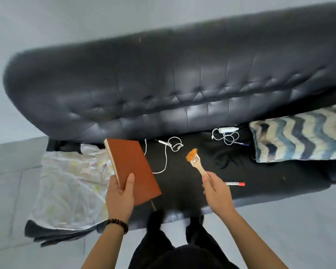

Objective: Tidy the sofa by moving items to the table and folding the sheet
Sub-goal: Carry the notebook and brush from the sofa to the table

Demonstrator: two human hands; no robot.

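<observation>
Black sofa (182,84) seat carries cables, a marker (234,184) and the sheet (70,181) at its left end; left hand (119,199) fingers clamp the book (133,167), right hand (217,193) fingers the brush (196,161): carry both level to the desk.

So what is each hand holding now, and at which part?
The left hand holds the brown notebook at its lower edge. The right hand holds the paintbrush by its wooden handle.
</observation>
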